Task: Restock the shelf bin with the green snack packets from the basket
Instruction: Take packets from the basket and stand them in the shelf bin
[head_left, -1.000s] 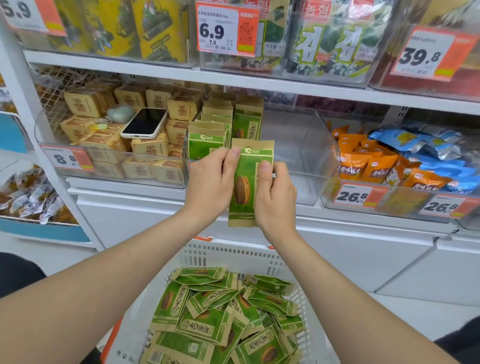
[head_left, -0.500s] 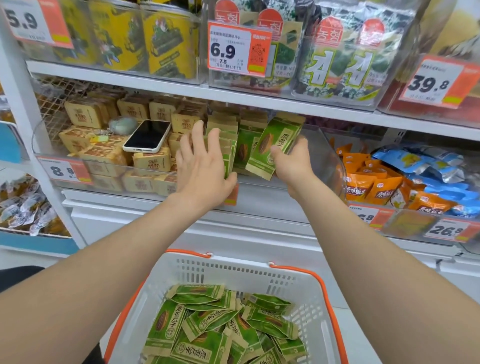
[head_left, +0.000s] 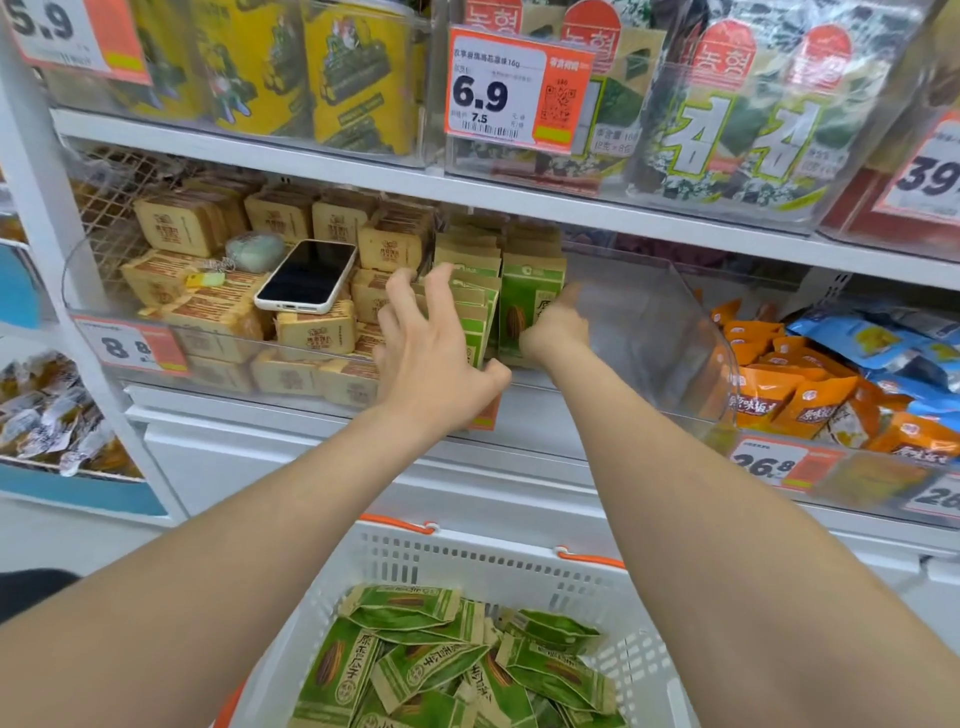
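So the packet (head_left: 530, 306) I held tilted a moment ago now stands upright in the shelf bin (head_left: 675, 322), one more stocked. My right hand (head_left: 556, 332) keeps its grip clamped on the packet's edge (blurry though). My left hand (head_left: 436, 358), fingers spread apart, braces the neighbouring row (head_left: 467, 296). Plenty are still left in the basket (head_left: 519, 566).

White shop shelves (head_left: 260, 150) with orange price tags (head_left: 519, 91), pale floor (head_left: 62, 535) below
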